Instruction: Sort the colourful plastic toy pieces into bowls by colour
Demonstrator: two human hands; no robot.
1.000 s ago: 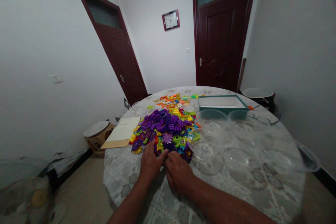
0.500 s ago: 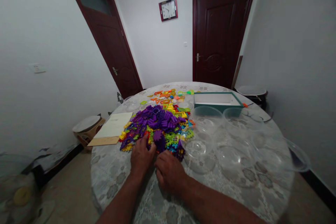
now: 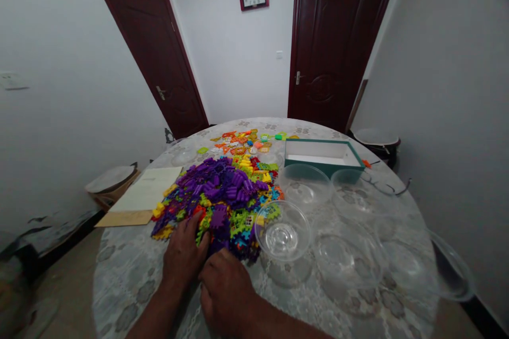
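A heap of plastic building pieces (image 3: 234, 190), mostly purple with green, yellow, red and blue ones, lies on the table in front of me. My left hand (image 3: 183, 249) rests at the heap's near edge, thumb and forefinger apart beside some green pieces (image 3: 202, 235). Close to its right, my right hand (image 3: 228, 286) has curled fingers against the front of the heap. Whatever those fingers hold is hidden. A square purple piece (image 3: 218, 217) stands out just beyond both hands.
Several clear plastic bowls (image 3: 282, 233) cover the table's right side. Behind them sits a green-edged box (image 3: 324, 156), with glasses (image 3: 387, 186) to its right. A pale notebook (image 3: 145, 189) lies left of the heap. Orange and yellow pieces (image 3: 238, 140) are scattered farther back.
The camera view has tilted down and shifted, so the table appears larger and nearer. Both hands stay at the heap's near edge, with little change in their pose.
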